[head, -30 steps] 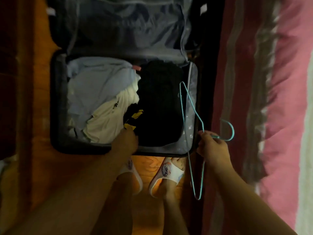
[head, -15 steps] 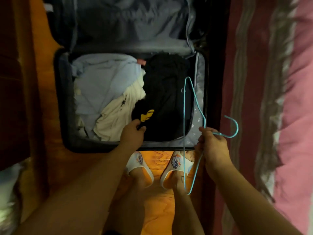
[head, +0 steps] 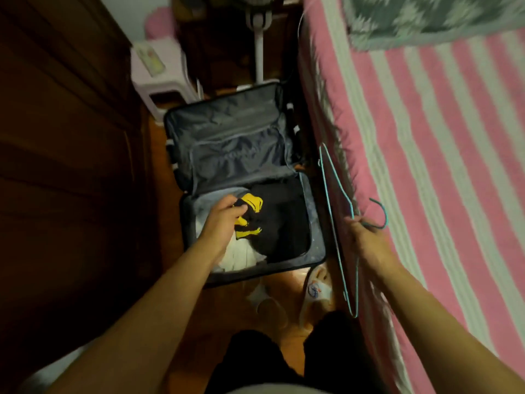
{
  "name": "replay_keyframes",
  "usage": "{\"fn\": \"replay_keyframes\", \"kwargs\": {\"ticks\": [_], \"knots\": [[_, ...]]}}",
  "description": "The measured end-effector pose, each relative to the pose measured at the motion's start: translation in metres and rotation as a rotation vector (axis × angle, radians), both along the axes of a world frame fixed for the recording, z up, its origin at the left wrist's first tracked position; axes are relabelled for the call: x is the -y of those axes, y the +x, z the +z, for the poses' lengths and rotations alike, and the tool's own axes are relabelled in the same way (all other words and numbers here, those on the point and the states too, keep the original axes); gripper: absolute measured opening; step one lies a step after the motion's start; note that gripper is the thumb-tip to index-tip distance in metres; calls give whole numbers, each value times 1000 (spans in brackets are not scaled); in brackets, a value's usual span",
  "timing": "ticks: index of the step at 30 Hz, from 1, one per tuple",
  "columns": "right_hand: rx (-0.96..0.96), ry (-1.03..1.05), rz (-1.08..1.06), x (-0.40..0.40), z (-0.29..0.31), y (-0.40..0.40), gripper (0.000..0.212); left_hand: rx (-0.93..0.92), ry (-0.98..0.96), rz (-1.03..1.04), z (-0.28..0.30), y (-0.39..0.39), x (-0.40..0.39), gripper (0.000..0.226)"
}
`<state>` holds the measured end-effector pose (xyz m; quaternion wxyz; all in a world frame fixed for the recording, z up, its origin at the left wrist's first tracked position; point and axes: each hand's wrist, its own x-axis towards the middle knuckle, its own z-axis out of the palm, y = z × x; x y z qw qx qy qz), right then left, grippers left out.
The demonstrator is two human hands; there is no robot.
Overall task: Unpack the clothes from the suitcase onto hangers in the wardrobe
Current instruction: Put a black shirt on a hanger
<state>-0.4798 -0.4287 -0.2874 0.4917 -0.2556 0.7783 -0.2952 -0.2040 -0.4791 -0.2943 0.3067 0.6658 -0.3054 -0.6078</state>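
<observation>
In the open suitcase (head: 315, 223) on the floor: clothes under the left hand.
The left hand (head: 224, 220) grips a black-and-yellow garment (head: 255, 217); at its 3 o'clock, the right hand (head: 362, 237) pinches a teal hanger (head: 338, 211) beside the bed (head: 426, 166).

Bare forearms, dark shorts (head: 284, 362), white printed slippers (head: 316, 290).

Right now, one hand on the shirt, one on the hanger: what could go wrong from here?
1. The left hand grips only a bunched part of the black garment with yellow print; lifting could drag the white clothes beneath out of the suitcase.
2. The right hand holds the teal hanger near its hook, close against the bed edge; it may snag the striped cover.
3. Dim light, so details are hard to see.
</observation>
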Motion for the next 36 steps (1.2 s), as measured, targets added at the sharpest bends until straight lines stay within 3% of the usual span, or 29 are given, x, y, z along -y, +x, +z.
{"fn": "replay_keyframes", "kwargs": {"ticks": [5, 11, 13, 16, 19, 23, 26, 33, 36], "knots": [[-12, -119, 249, -10, 99, -18, 31, 32, -189, -159, 130, 2, -6, 24], [167, -269, 522, 26, 175, -24, 29, -62, -432, -243, 285, -18, 4, 10], [209, -313, 656, 33, 189, -19, 33, -97, -499, -309, 333, -20, 3, 12], [241, -287, 769, 39, 196, -3, 61, -158, -583, -335, 394, -15, -6, 10], [302, -208, 798, 32, 191, 22, 65, -230, -647, -331, 441, 2, -20, 16], [372, -145, 812, 20, 190, 60, 41, -264, -716, -293, 481, 40, -33, 14], [414, -111, 835, 17, 203, 88, 36, -249, -726, -255, 499, 74, -37, 12], [294, -255, 653, 47, 236, 128, 8, -21, -669, -261, 494, 152, -28, 30], [422, -285, 622, 52, 265, 176, 17, 30, -683, -384, 488, 154, -24, 20]]}}
